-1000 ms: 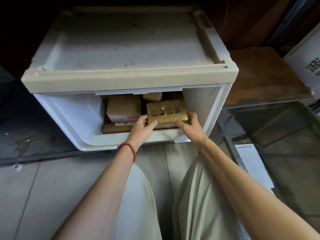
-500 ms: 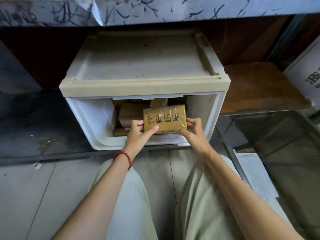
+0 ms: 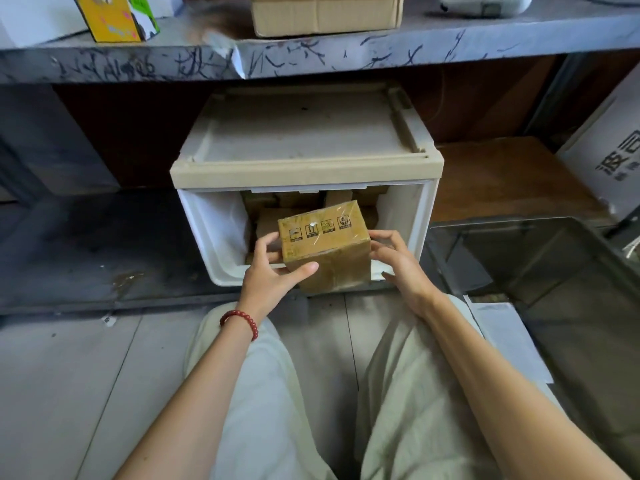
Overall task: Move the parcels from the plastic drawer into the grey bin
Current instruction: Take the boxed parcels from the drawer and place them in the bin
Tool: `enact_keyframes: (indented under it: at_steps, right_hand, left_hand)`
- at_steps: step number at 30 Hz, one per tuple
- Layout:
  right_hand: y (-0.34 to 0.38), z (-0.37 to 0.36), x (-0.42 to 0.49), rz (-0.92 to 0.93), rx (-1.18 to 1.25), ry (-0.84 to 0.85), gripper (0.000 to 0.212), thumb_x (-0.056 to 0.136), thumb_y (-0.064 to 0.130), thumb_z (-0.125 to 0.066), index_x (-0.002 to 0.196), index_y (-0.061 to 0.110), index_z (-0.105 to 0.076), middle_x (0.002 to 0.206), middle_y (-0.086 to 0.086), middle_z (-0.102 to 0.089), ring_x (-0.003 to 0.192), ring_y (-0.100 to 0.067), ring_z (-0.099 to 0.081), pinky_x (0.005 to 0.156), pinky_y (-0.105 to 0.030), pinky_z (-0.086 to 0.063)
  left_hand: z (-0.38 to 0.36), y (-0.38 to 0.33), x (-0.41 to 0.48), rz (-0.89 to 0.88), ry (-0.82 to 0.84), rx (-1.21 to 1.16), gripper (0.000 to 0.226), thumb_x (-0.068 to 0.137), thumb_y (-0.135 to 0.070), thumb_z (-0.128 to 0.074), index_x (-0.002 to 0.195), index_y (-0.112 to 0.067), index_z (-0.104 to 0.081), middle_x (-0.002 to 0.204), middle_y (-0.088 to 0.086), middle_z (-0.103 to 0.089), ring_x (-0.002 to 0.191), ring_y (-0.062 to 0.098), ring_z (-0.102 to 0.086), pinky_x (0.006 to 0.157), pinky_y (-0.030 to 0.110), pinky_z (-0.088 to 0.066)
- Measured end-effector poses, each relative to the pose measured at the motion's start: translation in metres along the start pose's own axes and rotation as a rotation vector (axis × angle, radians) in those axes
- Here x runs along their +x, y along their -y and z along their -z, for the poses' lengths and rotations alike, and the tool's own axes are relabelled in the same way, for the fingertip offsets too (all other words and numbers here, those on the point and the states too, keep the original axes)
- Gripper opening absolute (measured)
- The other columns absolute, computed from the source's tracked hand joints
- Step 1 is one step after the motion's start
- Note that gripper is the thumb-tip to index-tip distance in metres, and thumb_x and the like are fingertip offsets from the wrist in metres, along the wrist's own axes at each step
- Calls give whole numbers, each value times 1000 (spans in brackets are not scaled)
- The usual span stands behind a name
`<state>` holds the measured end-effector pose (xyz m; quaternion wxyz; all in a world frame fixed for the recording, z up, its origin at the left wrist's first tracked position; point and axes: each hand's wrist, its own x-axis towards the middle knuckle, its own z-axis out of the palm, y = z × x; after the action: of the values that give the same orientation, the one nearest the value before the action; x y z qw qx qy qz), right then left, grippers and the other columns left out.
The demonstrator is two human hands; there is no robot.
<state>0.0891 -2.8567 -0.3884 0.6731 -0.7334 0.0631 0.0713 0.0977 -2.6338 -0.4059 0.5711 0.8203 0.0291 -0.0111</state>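
While I hold the parcel [image 3: 323, 244] in front of the plastic drawer [image 3: 214, 237], both hands are on it. The left hand [image 3: 273, 271] grips the left end, thumb across the near face and fingers round the far side. The right hand [image 3: 398, 268] curls its fingers against the right end; its thumb looks just off the cardboard, so I judge that grip lighter.

The parcel is in the air at the drawer mouth, outside the front lip and touching nothing but my hands. The printed symbols face up, and its long axis runs left to right with the right end tipped slightly up. More parcels [image 3: 270, 220] sit stacked inside the drawer behind it.

The grey bin [image 3: 519, 223] stands on the floor just beside the drawer on my right, open top up, with a white sheet [image 3: 498, 327] lying by its near corner. So the bin lies rightward of the parcel, along its long axis, and the right hand is nearer. I judge the next move is a sideways carry to the right, with the right end leading over the bin rim.
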Motion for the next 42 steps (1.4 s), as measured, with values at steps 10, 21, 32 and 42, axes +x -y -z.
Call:
enact_keyframes:
  at_steps: [10, 21, 32, 42]
  right_hand:
    - [4, -4, -7, 23, -155, 71, 59, 83, 12, -54, 140, 25, -47, 135, 4, -55, 125, -15, -48, 106, -32, -39]
    - [-3, -10, 6, 28, -117, 163, 63, 90, -4, -48, 144, 29, -38, 142, 4, -45, 117, -1, -47, 71, -2, -44]
    - [-16, -8, 22, -131, -156, 61, 76, 93, 15, -60, 154, 19, -15, 154, -3, -31, 139, -20, -32, 97, -24, -28]
    - [-24, 1, 27, -122, -34, -72, 84, 82, 25, -68, 150, 26, -19, 142, -7, -40, 122, -28, -50, 93, -42, -53]
  left_hand:
    - [5, 6, 1, 18, 29, 100, 107, 59, -64, -78, 145, -42, -18, 131, -8, -49, 125, 18, -47, 103, 40, -41]
    - [3, 8, 2, -90, -58, 216, 98, 48, -70, -78, 131, -45, -31, 132, -11, -41, 113, 8, -46, 87, 27, -45]
    - [19, 13, 8, 40, -115, 36, 88, 49, -76, -76, 123, -42, -45, 115, -16, -55, 112, 11, -52, 88, 37, -54]
    - [21, 12, 5, 122, -50, 66, 75, 50, -88, -58, 107, -39, -54, 104, -17, -61, 101, 8, -57, 82, 30, -52]
